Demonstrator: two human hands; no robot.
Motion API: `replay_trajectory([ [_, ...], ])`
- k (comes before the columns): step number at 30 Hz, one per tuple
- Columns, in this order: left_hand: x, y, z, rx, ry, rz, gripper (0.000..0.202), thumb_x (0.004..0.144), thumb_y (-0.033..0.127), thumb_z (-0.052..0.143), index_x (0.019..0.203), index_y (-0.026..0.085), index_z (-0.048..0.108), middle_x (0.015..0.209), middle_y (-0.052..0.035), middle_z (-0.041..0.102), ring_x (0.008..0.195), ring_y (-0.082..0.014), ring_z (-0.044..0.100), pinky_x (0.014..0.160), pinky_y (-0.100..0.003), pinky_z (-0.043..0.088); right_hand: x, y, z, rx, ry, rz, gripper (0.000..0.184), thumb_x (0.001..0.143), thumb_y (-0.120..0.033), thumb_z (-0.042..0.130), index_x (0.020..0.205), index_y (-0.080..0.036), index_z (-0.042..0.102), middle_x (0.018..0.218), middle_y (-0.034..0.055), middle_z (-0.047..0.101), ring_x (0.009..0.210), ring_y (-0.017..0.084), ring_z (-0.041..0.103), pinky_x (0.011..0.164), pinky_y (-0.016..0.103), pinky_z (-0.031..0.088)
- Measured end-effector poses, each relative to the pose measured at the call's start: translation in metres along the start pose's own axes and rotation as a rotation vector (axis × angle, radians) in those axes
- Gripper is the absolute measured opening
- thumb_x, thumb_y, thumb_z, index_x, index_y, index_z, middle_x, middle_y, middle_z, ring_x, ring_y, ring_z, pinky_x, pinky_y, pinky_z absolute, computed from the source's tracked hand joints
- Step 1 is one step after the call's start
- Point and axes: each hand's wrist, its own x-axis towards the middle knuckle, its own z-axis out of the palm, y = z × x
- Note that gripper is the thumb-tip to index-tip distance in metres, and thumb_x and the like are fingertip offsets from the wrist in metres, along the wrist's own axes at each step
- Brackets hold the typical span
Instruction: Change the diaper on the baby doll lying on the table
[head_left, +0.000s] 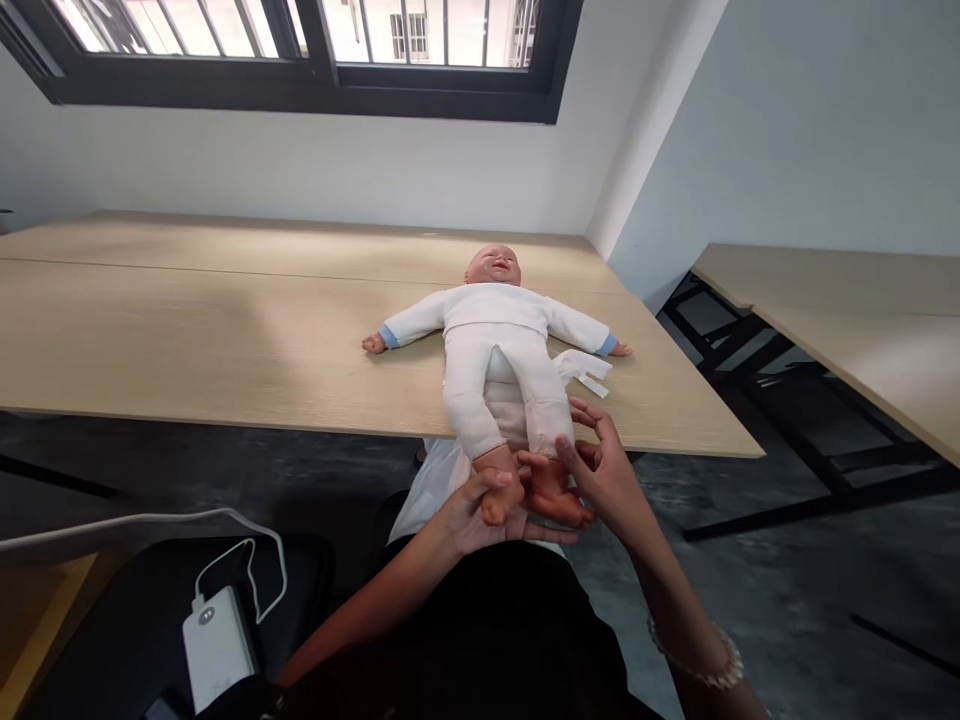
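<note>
A baby doll (495, 310) lies on its back on the wooden table, arms spread, its head toward the window. It wears a white top with blue cuffs and white trousers (469, 385); its bare feet hang past the near table edge. My left hand (476, 515) holds the doll's foot on the left, thumb on top and fingers stretched beneath both feet. Around the other trouser leg's hem, my right hand (600, 465) is curled, thumb in front. White cloth with loose strips (589, 370) sticks out beside that leg. Whitish fabric (431, 490) hangs below the table edge.
The light wooden table (225, 340) runs along the wall under a barred window (442, 40). A second table (847, 320) with black legs stands to the right. At lower left, a white power bank (217, 645) with a cable rests on a black chair (300, 570).
</note>
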Motion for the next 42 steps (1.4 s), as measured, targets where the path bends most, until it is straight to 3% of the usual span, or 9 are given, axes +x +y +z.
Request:
replay_trajectory([
  [4, -0.007, 0.012, 0.001, 0.117, 0.095, -0.026, 0.031, 0.079, 0.034, 0.075, 0.107, 0.02, 0.072, 0.09, -0.007, 0.075, 0.126, -0.0381, 0.063, 0.113, -0.062, 0.041, 0.001, -0.005, -0.008, 0.012, -0.045, 0.07, 0.108, 0.067, -0.054, 0.089, 0.155, -0.027, 0.032, 0.151, 0.0169, 0.046, 0.095, 0.025, 0.072, 0.076, 0.036, 0.063],
  [10, -0.043, 0.042, 0.003, 0.312, 0.27, -0.012, 0.031, 0.079, 0.036, 0.081, 0.103, 0.017, 0.076, 0.125, -0.0153, 0.071, 0.115, -0.0342, 0.069, 0.093, -0.044, 0.057, 0.017, -0.007, -0.038, 0.033, -0.048, 0.096, 0.102, 0.066, -0.052, 0.089, 0.151, -0.026, 0.038, 0.148, 0.0154, 0.049, 0.105, 0.026, 0.07, 0.08, 0.035, 0.063],
  [17, -0.07, 0.057, -0.026, 0.547, 0.617, 0.05, 0.036, 0.068, 0.037, 0.092, 0.086, 0.012, 0.073, 0.069, -0.0022, 0.064, 0.06, -0.0102, 0.056, 0.058, -0.023, 0.043, 0.02, -0.004, -0.054, -0.153, -0.001, 0.105, 0.098, 0.066, -0.053, 0.087, 0.148, -0.022, 0.045, 0.147, 0.0172, 0.051, 0.094, 0.025, 0.07, 0.073, 0.035, 0.063],
  [21, -0.069, 0.06, -0.03, 0.631, 0.655, 0.01, 0.039, 0.067, 0.041, 0.093, 0.081, 0.012, 0.071, 0.051, 0.0059, 0.049, 0.049, -0.0063, 0.042, 0.055, -0.023, 0.037, 0.023, 0.004, -0.056, -0.334, 0.045, 0.031, 0.087, 0.074, -0.054, 0.08, 0.147, -0.023, 0.047, 0.142, 0.0168, 0.055, 0.094, 0.027, 0.07, 0.075, 0.041, 0.062],
  [25, -0.062, 0.052, -0.027, 0.535, 0.637, 0.028, 0.042, 0.065, 0.043, 0.094, 0.079, 0.014, 0.068, 0.052, 0.0053, 0.053, 0.047, -0.0062, 0.044, 0.056, -0.023, 0.039, 0.018, 0.013, -0.045, -0.511, 0.056, -0.139, 0.078, 0.083, -0.057, 0.073, 0.148, -0.021, 0.047, 0.136, 0.0182, 0.059, 0.109, 0.034, 0.067, 0.088, 0.05, 0.061],
  [29, -0.054, 0.044, -0.026, 0.364, 0.707, 0.111, 0.054, 0.058, 0.05, 0.097, 0.089, 0.014, 0.071, 0.071, -0.0012, 0.071, 0.06, -0.0123, 0.061, 0.059, -0.023, 0.045, -0.003, 0.008, -0.016, -0.838, 0.215, -0.488, 0.069, 0.099, -0.052, 0.058, 0.155, -0.017, 0.039, 0.149, 0.0224, 0.05, 0.141, 0.04, 0.047, 0.113, 0.062, 0.043],
  [35, -0.04, 0.054, -0.009, 0.161, 0.537, 0.202, 0.055, 0.079, 0.059, 0.081, 0.108, 0.013, 0.075, 0.1, -0.0094, 0.08, 0.105, -0.0273, 0.073, 0.097, -0.032, 0.053, -0.044, -0.004, 0.029, -0.983, -0.213, -0.839, 0.106, 0.086, -0.077, 0.061, 0.163, -0.014, 0.023, 0.16, 0.0214, 0.041, 0.152, 0.038, 0.034, 0.125, 0.064, 0.026],
  [39, -0.023, 0.065, 0.005, 0.082, 0.497, 0.301, 0.056, 0.092, 0.061, 0.066, 0.119, 0.012, 0.072, 0.11, -0.0117, 0.079, 0.116, -0.0306, 0.071, 0.106, -0.038, 0.051, -0.045, 0.012, 0.043, -1.048, -0.106, -0.856, 0.075, 0.098, -0.029, 0.057, 0.163, -0.014, 0.024, 0.16, 0.0194, 0.043, 0.15, 0.035, 0.039, 0.124, 0.061, 0.03],
  [42, -0.01, 0.072, 0.011, 0.069, 0.524, 0.316, 0.059, 0.097, 0.061, 0.057, 0.123, 0.01, 0.07, 0.111, -0.014, 0.078, 0.115, -0.0322, 0.071, 0.106, -0.041, 0.052, -0.036, 0.022, 0.045, -0.992, 0.033, -0.881, 0.075, 0.09, -0.004, 0.041, 0.162, -0.013, 0.026, 0.15, 0.0152, 0.055, 0.143, 0.028, 0.049, 0.121, 0.053, 0.036],
])
